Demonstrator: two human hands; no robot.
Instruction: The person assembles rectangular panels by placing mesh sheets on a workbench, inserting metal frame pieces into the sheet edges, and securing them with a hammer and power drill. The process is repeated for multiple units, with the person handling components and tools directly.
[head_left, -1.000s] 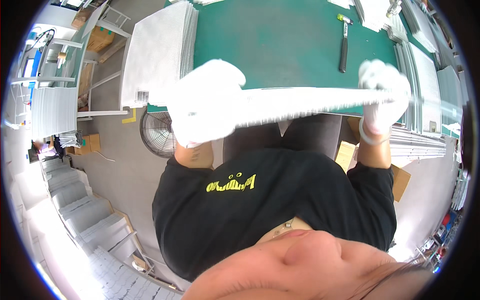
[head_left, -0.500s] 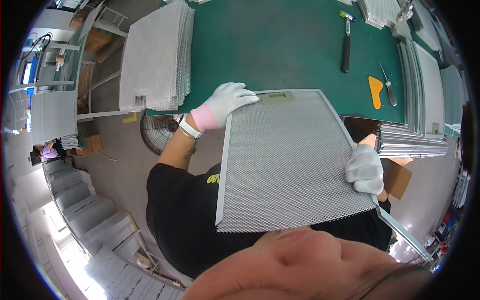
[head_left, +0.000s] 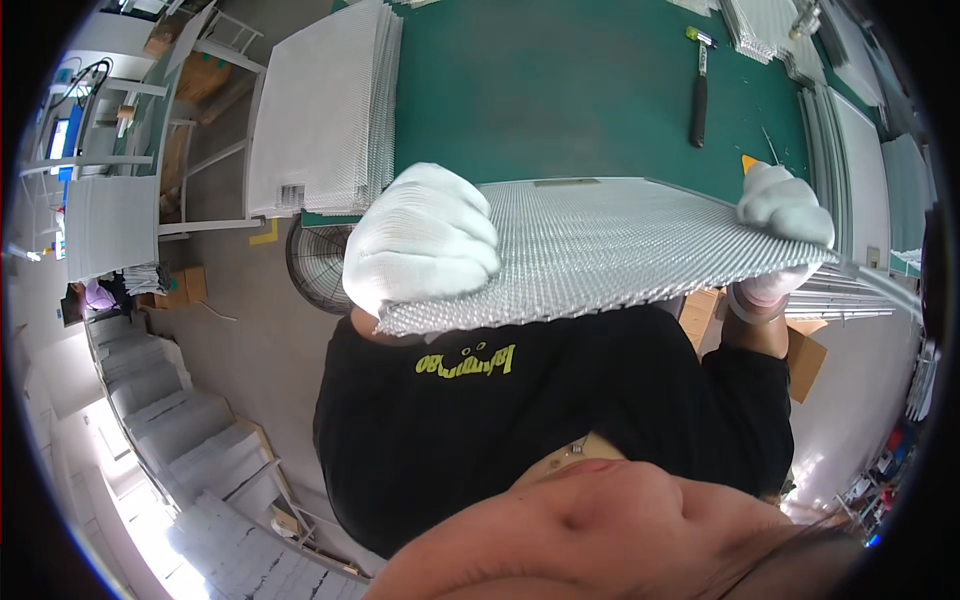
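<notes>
- Left hand [head_left: 425,238], white glove, clamped on near-left corner of mesh filter panel [head_left: 610,250]; fingers curled over top face, prob. thumb under (hidden).
- Right hand [head_left: 785,215], same glove, closed round far-right edge of panel at 3 o'clock; wrist below, forearm dropping toward 5.
- Grip at opposite ends: looks meant to keep the thin, wide sheet from flexing & to steady it.
- Panel held off the worktop, in front of chest, nearly flat & seen almost edge-on; near edge over black shirt [head_left: 520,420], far edge toward 12. Framed rim visible along far side.
- Vs 0.5 s ago: panel then tilted up, full face toward camera, left hand at top-left corner w/ fingers spread, right hand at lower-right edge. Now laid back toward level, left hand wrapped tight on corner, right hand raised to 3 o'clock. Vs 1.0 s ago: much the same edge-on pose as now, so reads as a flip or turn-over in progress (judgement only).
- Green worktop [head_left: 560,90] beyond panel at 12; bare patch right behind it.
- Hammer [head_left: 698,90] on worktop at 1 o'clock, handle pointing toward body, well apart from hands.
- Stack of like mesh panels [head_left: 320,110] at 10–11 o'clock, on worktop's left end, overhanging.
- More panel stacks [head_left: 850,130] at 2 o'clock along right side.
- Floor fan [head_left: 315,270] at 9, below worktop edge, just left of left hand.
- Cardboard boxes [head_left: 800,350] at 4 o'clock on floor.
</notes>
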